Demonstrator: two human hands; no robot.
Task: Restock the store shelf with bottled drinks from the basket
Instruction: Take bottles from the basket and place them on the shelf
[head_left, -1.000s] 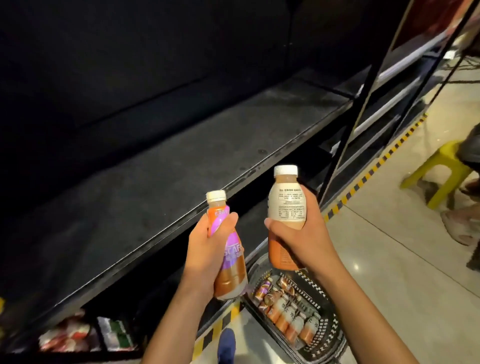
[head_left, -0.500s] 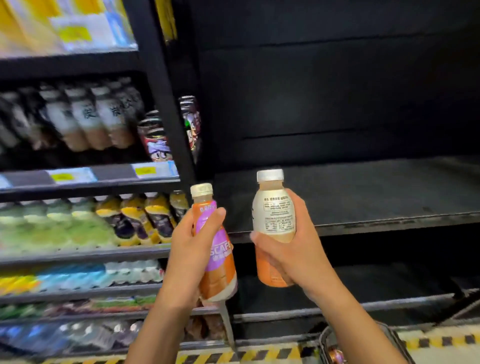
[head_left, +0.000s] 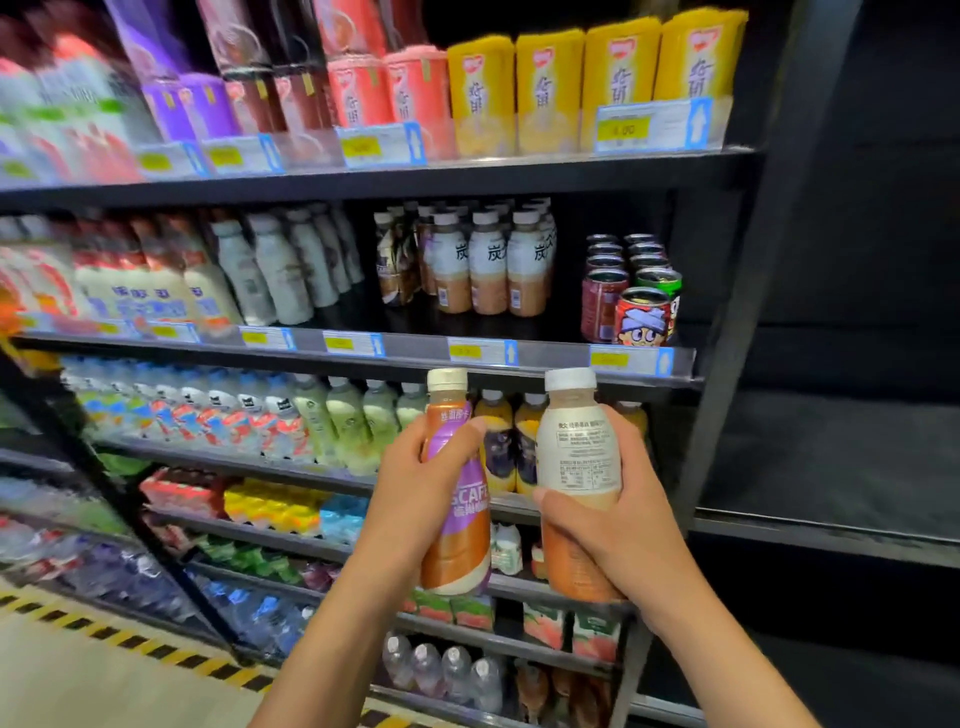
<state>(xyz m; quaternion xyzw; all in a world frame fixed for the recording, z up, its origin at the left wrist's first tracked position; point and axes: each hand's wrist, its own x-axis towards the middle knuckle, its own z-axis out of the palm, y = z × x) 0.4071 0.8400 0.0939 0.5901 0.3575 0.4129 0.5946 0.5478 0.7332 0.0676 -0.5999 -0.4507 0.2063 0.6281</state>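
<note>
Grasping the purple bottle (head_left: 467, 519) and white bottle (head_left: 579, 452), left fingers (head_left: 457, 441) and right fingers (head_left: 558, 501) now face stocked shelves (head_left: 550, 356).

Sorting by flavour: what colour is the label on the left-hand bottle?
Purple label on an orange bottle; head view.

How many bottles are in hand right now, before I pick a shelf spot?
2. A purple-labelled bottle in the left hand, a white-labelled bottle in the right hand, both held before the stocked shelves. None seems hidden behind the hands.
</note>
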